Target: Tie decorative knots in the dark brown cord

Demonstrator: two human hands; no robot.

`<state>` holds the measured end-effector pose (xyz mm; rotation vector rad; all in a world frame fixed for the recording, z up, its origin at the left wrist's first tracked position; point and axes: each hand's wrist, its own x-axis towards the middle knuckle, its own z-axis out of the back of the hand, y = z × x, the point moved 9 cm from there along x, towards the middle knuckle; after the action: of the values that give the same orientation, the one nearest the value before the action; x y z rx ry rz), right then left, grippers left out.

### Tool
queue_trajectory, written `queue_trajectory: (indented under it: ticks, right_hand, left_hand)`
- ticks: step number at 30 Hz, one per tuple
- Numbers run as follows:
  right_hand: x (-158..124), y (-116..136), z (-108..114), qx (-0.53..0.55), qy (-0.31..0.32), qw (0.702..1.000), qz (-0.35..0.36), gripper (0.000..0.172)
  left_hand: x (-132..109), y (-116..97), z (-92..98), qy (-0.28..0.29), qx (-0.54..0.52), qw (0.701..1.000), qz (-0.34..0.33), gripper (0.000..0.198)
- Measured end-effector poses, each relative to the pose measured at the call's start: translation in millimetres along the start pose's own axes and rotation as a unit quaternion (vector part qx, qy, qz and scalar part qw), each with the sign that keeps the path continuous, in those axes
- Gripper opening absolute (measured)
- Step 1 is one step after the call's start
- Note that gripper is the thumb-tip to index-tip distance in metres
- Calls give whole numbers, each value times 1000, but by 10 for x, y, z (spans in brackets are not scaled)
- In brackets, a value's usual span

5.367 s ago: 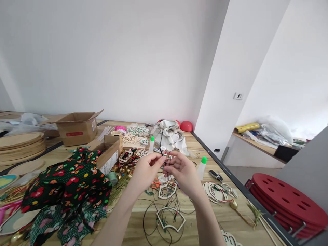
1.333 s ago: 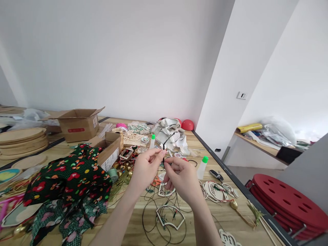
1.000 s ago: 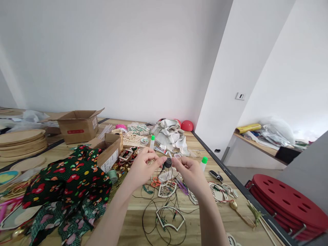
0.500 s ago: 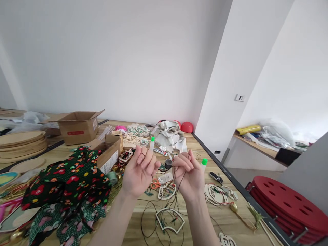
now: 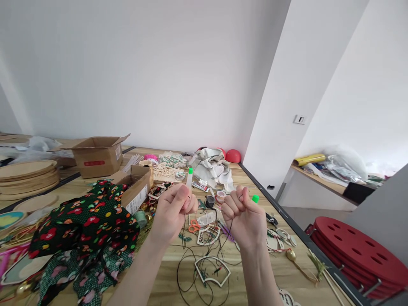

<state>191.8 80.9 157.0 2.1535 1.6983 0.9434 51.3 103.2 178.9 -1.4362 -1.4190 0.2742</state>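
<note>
Both hands are raised over the table, some distance apart, with fingers curled closed. My left hand (image 5: 174, 212) pinches a thin dark cord, which hangs down from its fingers. My right hand (image 5: 244, 214) is closed on dark cord too, and a strand drops from below its fist. Loops of the dark cord (image 5: 178, 276) lie on the table beneath, around a fan-shaped wooden frame (image 5: 212, 272) with small green and red pieces in it. Behind, between the hands, are a black spool (image 5: 209, 201), orange-handled scissors (image 5: 194, 226) and another fan-shaped wooden piece (image 5: 208, 235).
Patterned dark fabric (image 5: 86, 216) covers the left side near a cardboard box (image 5: 98, 157) and stacked round wooden pieces (image 5: 27, 176). Green-capped glue bottles (image 5: 190, 178) stand behind the hands. Grey cloth (image 5: 212, 165) lies at the back. Red stools (image 5: 360, 250) are stacked at right.
My hands have moved apart, the right one to the right, and their fingers have closed more tightly. A pink-rimmed spool and the scissors now show between them.
</note>
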Motion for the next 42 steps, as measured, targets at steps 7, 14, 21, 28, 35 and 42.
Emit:
queue_trajectory:
  ticks: [7, 14, 21, 28, 35, 42]
  right_hand:
    - [15, -56, -17, 4, 2, 1000, -5, 38]
    - [59, -120, -15, -3, 9, 999, -40, 29]
    - [70, -86, 38, -70, -2, 997, -19, 32]
    - [21, 35, 1, -95, 3, 995, 22, 35]
    - [-13, 125, -63, -133, 7, 988, 78, 34]
    - [-17, 302, 179, -395, -103, 907, 103, 28]
  left_hand:
    - [51, -13, 82, -4, -20, 1000, 5, 49]
    - [48, 213, 12, 48, 128, 988, 70, 38]
    - [-63, 468, -119, 105, 406, 898, 132, 36]
    - [-114, 849, -201, 186, 299, 907, 231, 60]
    - [7, 599, -48, 47, 258, 946, 191, 36]
    - [52, 227, 190, -63, 261, 956, 115, 37]
